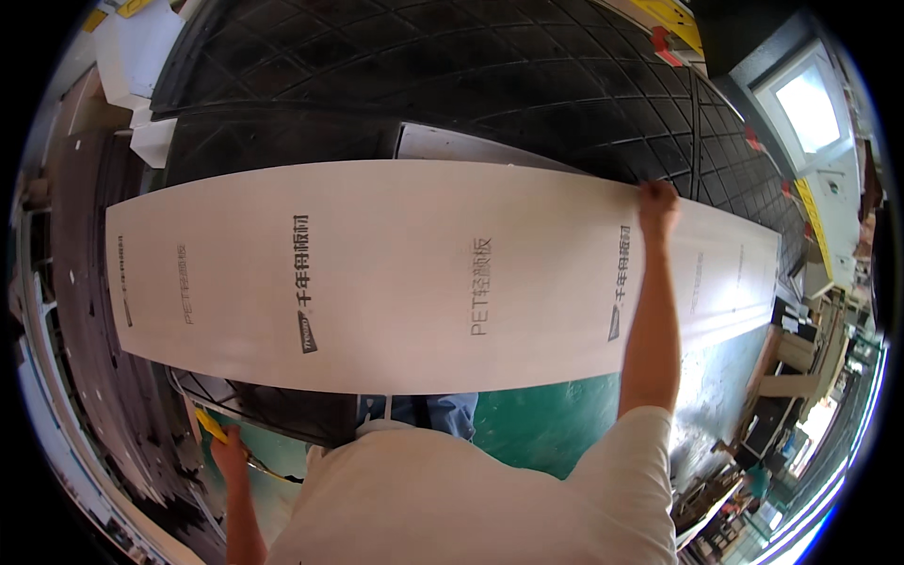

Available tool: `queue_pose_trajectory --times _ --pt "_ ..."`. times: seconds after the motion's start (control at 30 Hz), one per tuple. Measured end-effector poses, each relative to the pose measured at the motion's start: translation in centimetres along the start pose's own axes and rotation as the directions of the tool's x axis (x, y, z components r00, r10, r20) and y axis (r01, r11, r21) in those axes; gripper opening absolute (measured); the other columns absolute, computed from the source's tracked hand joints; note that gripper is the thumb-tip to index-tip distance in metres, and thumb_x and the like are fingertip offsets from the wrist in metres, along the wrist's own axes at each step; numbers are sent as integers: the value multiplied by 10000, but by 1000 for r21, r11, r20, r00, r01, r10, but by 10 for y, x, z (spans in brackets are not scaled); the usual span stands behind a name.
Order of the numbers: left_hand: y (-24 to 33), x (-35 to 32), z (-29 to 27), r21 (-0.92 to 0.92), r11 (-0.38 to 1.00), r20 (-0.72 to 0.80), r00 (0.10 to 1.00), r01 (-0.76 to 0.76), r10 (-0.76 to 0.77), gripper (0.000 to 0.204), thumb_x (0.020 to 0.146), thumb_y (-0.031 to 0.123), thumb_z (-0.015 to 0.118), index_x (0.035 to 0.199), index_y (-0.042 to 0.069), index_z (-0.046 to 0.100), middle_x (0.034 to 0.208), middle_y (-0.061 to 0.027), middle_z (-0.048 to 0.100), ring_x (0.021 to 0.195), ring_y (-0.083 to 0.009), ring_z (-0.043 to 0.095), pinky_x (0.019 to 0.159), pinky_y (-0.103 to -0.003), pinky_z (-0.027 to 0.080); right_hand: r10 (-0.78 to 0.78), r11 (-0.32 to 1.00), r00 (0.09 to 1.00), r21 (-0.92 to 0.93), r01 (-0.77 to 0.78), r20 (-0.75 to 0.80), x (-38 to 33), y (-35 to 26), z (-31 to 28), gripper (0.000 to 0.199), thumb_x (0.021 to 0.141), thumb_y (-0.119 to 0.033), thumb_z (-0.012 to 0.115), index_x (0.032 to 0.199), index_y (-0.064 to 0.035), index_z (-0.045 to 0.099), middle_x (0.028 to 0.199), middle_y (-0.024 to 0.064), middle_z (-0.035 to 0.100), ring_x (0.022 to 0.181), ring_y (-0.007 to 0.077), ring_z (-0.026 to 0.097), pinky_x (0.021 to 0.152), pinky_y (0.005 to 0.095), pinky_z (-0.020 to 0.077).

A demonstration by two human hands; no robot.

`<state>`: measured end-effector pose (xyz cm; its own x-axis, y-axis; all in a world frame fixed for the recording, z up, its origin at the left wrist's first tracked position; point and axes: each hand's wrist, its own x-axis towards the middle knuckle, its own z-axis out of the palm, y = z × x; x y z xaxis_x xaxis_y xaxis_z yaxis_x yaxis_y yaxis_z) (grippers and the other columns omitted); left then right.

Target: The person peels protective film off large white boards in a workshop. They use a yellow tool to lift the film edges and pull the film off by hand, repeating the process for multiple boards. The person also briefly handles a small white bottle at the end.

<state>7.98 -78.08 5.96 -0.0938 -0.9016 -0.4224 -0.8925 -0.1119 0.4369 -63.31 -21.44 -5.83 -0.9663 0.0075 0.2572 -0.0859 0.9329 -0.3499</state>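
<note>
A long pale board [405, 273] with dark print lies across in front of me, its ends curved by the lens. My right hand [659, 200] reaches over it and is closed on its far edge, toward the right end; the fingertips are hidden. Low at the left, clear of the board's near edge, my left hand [229, 452] is closed around a yellow air blow gun [209, 424]. A dark, hose-like piece with a metal fitting [268, 470] extends from below that hand.
Beneath and beyond the board is a dark machine bed [452, 71] with crossing grooves. Yellow strips [815, 229] and red clamps [665, 45] line its right side. Dark stacked sheets [89, 282] stand left. Green floor [546, 424] shows nearby; a person [756, 480] is far right.
</note>
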Motion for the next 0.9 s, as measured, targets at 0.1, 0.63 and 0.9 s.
queue_pose_trajectory --times 0.1,0.63,0.9 --pt "1 58 -17 -38 991 2 992 -124 125 238 951 242 681 944 5 656 639 -11 543 502 -119 527 487 -293 408 -66 995 997 74 68 -25 -45 -117 19 134 846 -195 717 853 -62 709 869 136 666 866 351 665 785 449 526" --pt "76 171 -61 -137 922 325 863 -362 387 297 988 183 646 1171 -50 624 897 -71 639 691 -118 623 621 -271 512 -271 815 959 549 182 84 -210 -507 113 72 833 -125 674 814 -65 711 878 146 648 894 363 667 750 471 553" --pt "94 210 -42 400 643 275 755 -653 595 399 904 59 637 1277 -67 573 1094 -233 682 838 -362 694 776 -432 551 189 695 886 579 -426 424 -112 -261 37 371 823 -55 682 1189 -1 715 860 59 698 765 129 628 653 305 510"
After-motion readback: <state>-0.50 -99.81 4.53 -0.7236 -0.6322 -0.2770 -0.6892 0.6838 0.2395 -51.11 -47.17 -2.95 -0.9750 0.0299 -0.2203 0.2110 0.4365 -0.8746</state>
